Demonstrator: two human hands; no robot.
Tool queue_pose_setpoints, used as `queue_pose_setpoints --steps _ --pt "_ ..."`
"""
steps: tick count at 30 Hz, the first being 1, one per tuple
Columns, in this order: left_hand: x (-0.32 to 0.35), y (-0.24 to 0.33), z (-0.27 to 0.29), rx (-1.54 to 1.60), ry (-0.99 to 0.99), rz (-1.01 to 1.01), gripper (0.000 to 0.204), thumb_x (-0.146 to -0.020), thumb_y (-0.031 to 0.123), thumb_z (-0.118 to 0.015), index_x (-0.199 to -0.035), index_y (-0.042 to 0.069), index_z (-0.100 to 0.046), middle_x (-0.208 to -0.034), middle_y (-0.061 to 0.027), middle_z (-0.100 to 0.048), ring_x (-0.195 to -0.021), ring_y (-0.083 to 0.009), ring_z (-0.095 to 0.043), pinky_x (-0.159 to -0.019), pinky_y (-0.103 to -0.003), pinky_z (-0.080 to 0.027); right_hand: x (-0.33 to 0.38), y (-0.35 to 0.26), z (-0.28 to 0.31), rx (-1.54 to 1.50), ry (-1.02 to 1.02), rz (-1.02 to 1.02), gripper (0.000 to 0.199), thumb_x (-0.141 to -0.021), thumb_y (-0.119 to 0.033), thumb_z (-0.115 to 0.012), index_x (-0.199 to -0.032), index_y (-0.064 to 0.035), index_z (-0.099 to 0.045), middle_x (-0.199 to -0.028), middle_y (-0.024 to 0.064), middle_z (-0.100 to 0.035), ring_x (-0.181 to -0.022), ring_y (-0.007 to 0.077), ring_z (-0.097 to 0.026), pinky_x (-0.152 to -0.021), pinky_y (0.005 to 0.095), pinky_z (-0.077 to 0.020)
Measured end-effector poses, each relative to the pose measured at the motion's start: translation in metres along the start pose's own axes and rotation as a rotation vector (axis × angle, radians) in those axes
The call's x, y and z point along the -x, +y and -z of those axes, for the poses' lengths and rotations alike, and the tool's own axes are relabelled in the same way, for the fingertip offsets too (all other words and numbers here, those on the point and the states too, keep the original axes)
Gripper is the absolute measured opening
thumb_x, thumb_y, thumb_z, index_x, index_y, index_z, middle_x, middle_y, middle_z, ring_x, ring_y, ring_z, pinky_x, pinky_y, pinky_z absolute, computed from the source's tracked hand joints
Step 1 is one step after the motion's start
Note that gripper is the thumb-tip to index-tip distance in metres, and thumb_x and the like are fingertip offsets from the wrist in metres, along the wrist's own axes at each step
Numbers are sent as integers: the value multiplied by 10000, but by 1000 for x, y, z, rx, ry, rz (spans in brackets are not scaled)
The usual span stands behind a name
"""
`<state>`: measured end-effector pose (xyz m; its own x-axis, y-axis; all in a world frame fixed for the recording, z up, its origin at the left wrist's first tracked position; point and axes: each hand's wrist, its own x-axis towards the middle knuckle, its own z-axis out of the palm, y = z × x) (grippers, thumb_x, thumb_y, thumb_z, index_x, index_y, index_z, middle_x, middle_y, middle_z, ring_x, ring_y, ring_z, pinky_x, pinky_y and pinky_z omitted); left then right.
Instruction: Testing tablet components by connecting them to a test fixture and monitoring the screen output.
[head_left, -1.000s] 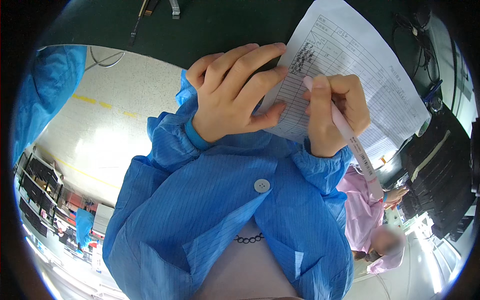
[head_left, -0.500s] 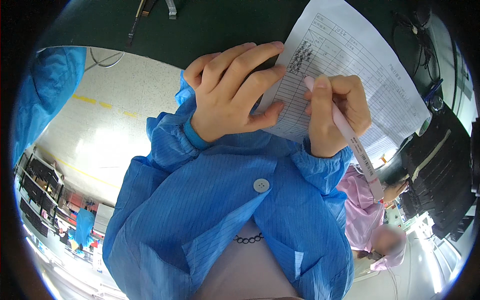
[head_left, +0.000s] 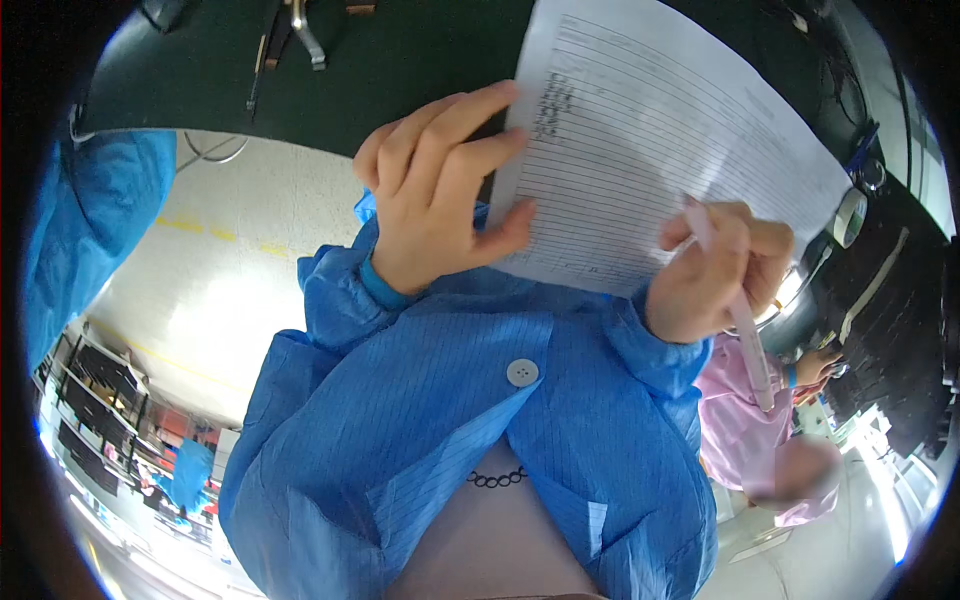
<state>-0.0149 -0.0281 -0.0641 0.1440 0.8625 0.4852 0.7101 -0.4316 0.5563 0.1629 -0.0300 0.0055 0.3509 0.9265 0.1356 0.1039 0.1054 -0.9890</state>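
Observation:
A white sheet of paper [head_left: 620, 150] lies on the dark green table, tilted, ruled with many lines. A column of dark handwritten marks runs down its upper left part. My left hand [head_left: 435, 185] rests at the sheet's left edge, fingers spread, with fingertips and thumb touching the margin. In my right hand [head_left: 715, 270], slightly blurred, a pale pink pen [head_left: 752, 350] is pinched between thumb and fingers. The pen's tip is over the right middle of the sheet; whether it touches the paper I cannot tell.
Tweezers [head_left: 260, 65] and a bent metal piece [head_left: 308, 40] lie on the dark green table [head_left: 400, 60] at the far left. Black cables [head_left: 840, 90] and a roll of tape [head_left: 850, 218] are at the right. A person in pink [head_left: 740, 420] sits at lower right; a blue sleeve [head_left: 100, 220] shows at left.
My right hand has moved right and toward me with the pen, away from the written column. My left hand has shifted slightly left. The sheet's boxed heading no longer shows.

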Motion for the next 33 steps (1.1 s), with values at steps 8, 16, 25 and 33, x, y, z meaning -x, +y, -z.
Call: queue_pose_setpoints --steps 8,16,25,33 --pt "-5 7 27 -109 -96 50 387 -623 153 -676 -994 83 -594 -1260 -147 -516 -1113 -283 -478 -922 -372 -348 -4 9 63 312 27 -163 162 -874 -158 -585 -874 -5 -533 -738 103 -608 -643 134 -585 -622 253 -470" --pt "-19 87 -38 50 -328 -227 347 -709 85 -586 -1052 59 -626 -1170 -48 -555 -1027 -195 -547 -849 -316 -462 0 16 75 80 -30 -233 139 -872 -126 -593 -917 -19 -517 -791 75 -602 -709 127 -596 -662 233 -465" --pt "-15 79 -39 52 -334 -223 457 -661 34 -609 -1114 98 -607 -1172 -6 -563 -1045 -184 -534 -940 -381 -399 -18 25 97 195 -108 -43 156 -856 -103 -616 -936 -12 -517 -797 90 -614 -719 133 -607 -660 243 -471" --pt "-17 80 -38 60 -426 -178 482 -676 60 -585 -1149 148 -600 -1176 -2 -536 -1033 -194 -493 -1006 -437 -326 -26 45 109 136 -51 -37 195 -866 -197 -615 -908 -23 -538 -772 95 -632 -673 132 -597 -639 243 -469"
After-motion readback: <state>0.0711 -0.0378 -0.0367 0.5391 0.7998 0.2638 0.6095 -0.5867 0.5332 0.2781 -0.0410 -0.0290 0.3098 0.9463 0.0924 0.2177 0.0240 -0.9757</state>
